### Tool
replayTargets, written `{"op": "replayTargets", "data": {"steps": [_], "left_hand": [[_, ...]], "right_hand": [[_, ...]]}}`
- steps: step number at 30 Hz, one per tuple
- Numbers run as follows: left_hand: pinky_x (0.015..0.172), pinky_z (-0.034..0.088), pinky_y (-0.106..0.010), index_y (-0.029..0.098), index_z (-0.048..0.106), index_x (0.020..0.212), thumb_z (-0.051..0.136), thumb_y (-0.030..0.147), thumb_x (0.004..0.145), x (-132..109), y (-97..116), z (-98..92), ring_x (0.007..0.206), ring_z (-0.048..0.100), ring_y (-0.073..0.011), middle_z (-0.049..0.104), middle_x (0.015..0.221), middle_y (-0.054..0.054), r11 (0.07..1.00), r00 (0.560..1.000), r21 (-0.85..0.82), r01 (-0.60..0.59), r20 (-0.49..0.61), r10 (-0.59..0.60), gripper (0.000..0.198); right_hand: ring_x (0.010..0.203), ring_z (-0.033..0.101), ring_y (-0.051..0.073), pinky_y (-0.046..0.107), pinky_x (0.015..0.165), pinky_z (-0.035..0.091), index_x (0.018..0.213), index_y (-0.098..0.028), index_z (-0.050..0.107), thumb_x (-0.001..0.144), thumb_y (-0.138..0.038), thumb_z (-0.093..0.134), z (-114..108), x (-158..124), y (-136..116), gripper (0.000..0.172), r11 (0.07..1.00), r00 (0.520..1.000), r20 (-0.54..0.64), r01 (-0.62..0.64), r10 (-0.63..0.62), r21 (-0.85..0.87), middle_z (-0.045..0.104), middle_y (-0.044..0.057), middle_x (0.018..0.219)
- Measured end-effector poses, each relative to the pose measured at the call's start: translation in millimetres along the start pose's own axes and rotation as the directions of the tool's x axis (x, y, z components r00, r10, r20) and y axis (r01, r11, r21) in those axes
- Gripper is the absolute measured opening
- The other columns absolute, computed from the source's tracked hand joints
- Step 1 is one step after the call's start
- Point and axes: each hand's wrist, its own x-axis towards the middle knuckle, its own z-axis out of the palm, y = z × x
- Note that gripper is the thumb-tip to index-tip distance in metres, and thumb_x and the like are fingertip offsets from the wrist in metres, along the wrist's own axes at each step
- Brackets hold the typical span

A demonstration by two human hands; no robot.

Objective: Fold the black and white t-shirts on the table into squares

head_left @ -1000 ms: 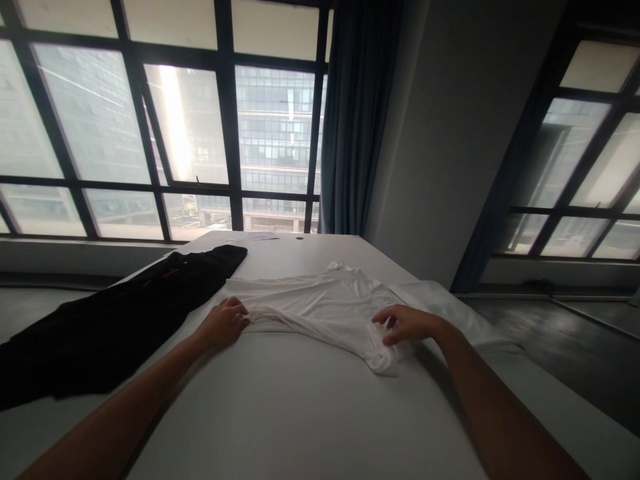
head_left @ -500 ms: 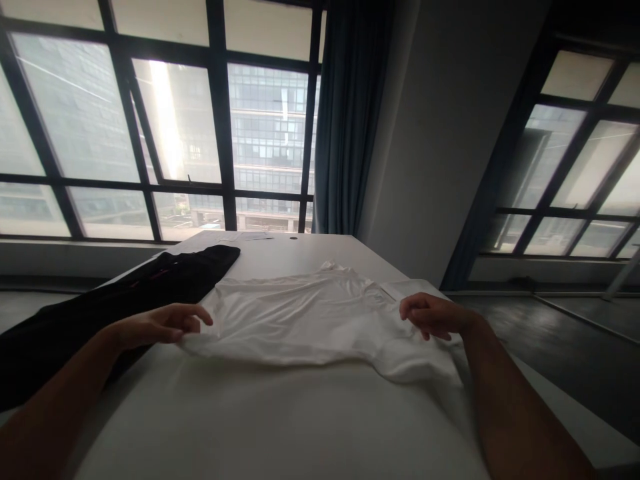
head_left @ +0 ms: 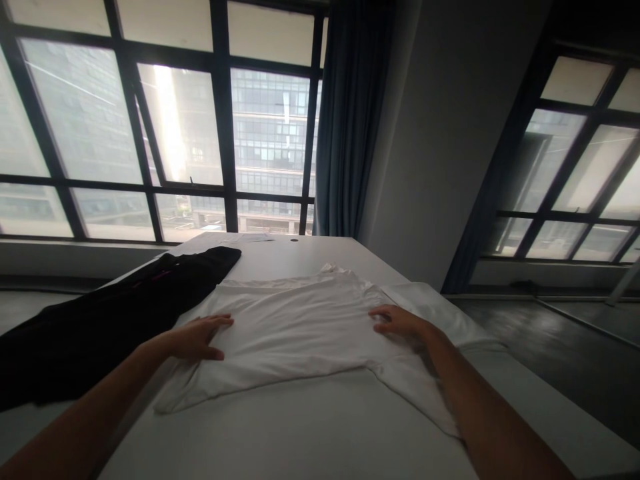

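Note:
A white T-shirt (head_left: 300, 327) lies spread sideways across the white table, with soft creases over its middle. One sleeve reaches toward me at the right, partly behind my forearm. My left hand (head_left: 200, 339) rests on the shirt's left end, thumb and fingers apart and holding nothing. On the right part of the shirt, near the sleeve, lies my right hand (head_left: 397, 321), fingers stretched and apart, also holding nothing. Beside my left arm a black garment (head_left: 115, 313) lies in a long heap.
The white table (head_left: 310, 427) runs away from me toward the windows (head_left: 175, 133). More white cloth (head_left: 445, 313) lies at the table's right edge. A sheet of paper (head_left: 250, 237) is at the far end. A blue curtain (head_left: 345, 133) hangs beside a pillar.
Both hands have moved inward, from pinched fingers at the shirt's ends to spread fingers on the cloth. The near edge of the shirt has come down flat toward me.

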Motion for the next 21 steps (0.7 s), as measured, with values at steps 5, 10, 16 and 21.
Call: {"op": "replayTargets", "data": {"steps": [5, 10, 16, 21], "left_hand": [[0.117, 0.017, -0.058, 0.025, 0.037, 0.151, 0.075, 0.051, 0.063, -9.2, -34.9, -10.6, 0.146, 0.024, -0.0379, 0.022, 0.161, -0.012, 0.988, 0.985, 0.079, 0.135, 0.093, -0.142, 0.099], [0.117, 0.019, -0.056, 0.029, 0.043, 0.147, 0.078, 0.057, 0.057, -8.1, -47.1, -6.4, 0.144, 0.027, -0.0388, 0.027, 0.16, -0.01, 0.993, 0.995, 0.068, 0.091, 0.045, -0.094, 0.101], [0.118, 0.026, -0.043, 0.018, 0.053, 0.141, 0.035, 0.07, 0.088, 15.0, -20.4, 18.6, 0.143, 0.035, -0.0295, 0.041, 0.154, -0.011, 0.999, 0.973, 0.027, -0.024, -0.229, 0.03, 0.076], [0.119, 0.02, -0.046, 0.019, 0.041, 0.149, 0.05, 0.074, 0.078, 21.9, -17.2, 28.6, 0.148, 0.022, -0.0321, 0.025, 0.16, -0.012, 0.996, 0.991, 0.07, 0.048, -0.13, -0.039, 0.09]], "right_hand": [[0.118, 0.06, 0.03, 0.038, 0.104, 0.044, 0.118, -0.018, 0.071, 0.065, -0.056, 0.074, -9.3, -10.0, -18.1, 0.065, 1.0, 0.989, 0.147, -0.009, 0.01, -0.004, 0.066, 0.011, 0.128], [0.098, 0.068, 0.029, 0.038, 0.089, 0.051, 0.114, -0.017, 0.073, 0.069, -0.061, 0.07, -17.0, -17.5, -29.9, 0.063, 0.999, 0.983, 0.178, -0.03, 0.036, -0.035, 0.075, 0.009, 0.105], [0.113, 0.062, 0.03, 0.039, 0.1, 0.045, 0.124, -0.015, 0.067, 0.078, -0.056, 0.064, 4.8, -2.9, -33.6, 0.062, 0.993, 0.998, -0.048, 0.033, -0.038, -0.117, 0.065, 0.015, 0.128], [0.135, 0.045, 0.03, 0.037, 0.114, 0.031, 0.135, -0.014, 0.059, 0.079, -0.062, 0.062, 21.1, 6.7, -19.3, 0.074, 0.982, 1.0, -0.017, 0.003, -0.006, -0.191, 0.049, 0.016, 0.146]]}}
